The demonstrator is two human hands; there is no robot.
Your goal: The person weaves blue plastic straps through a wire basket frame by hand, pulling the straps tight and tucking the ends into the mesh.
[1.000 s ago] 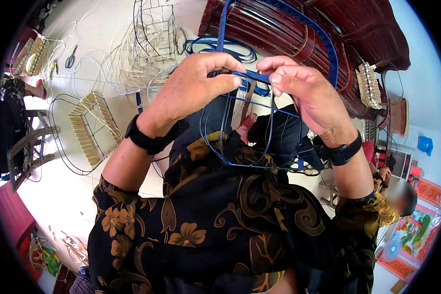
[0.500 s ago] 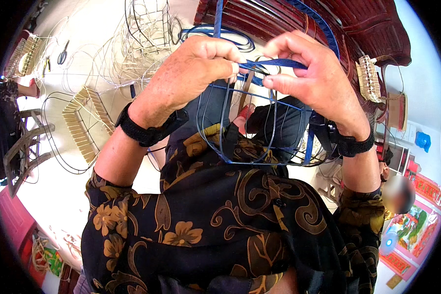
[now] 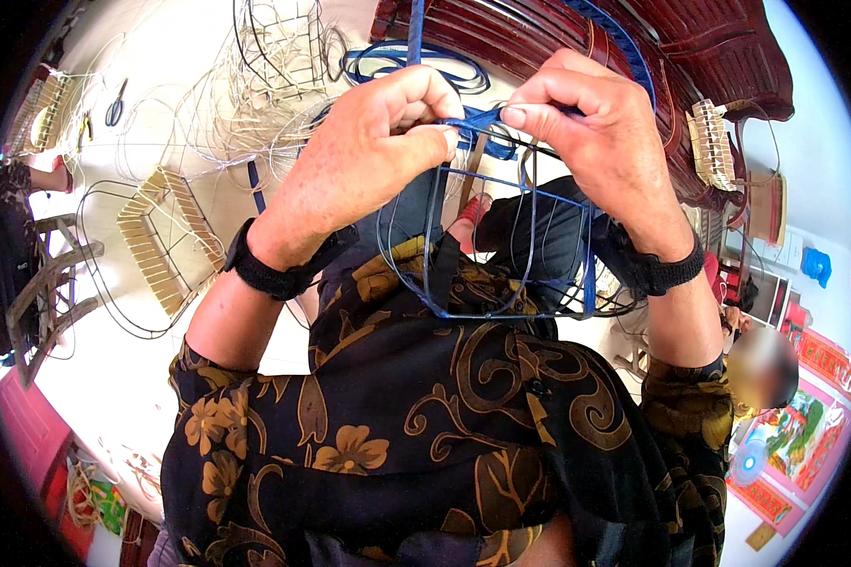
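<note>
A wire frame (image 3: 482, 315), partly wrapped in blue, rests across my lap. At its top edge a blue strip (image 3: 483, 118) runs between my hands. My left hand (image 3: 383, 142) pinches the strip and frame edge between thumb and bent fingers. On the other side, my right hand (image 3: 596, 118) grips the strip between thumb and forefinger, the other fingers curled. A length of blue strip (image 3: 415, 33) rises above my left hand, and another blue band (image 3: 624, 57) curves past my right hand. The fingers partly hide where the strip meets the wire.
Coiled blue strip (image 3: 463, 59) lies ahead, by a dark red wooden bench (image 3: 719, 57). Left of it are tangled pale strands (image 3: 227, 104) and a pale-wrapped wire frame (image 3: 147, 250) on the floor. Scissors (image 3: 115, 109) lie farther left. People sit at both sides.
My right hand has moved left toward my left hand and closed its thumb and forefinger on the blue strip. My left hand stays at about the same place.
</note>
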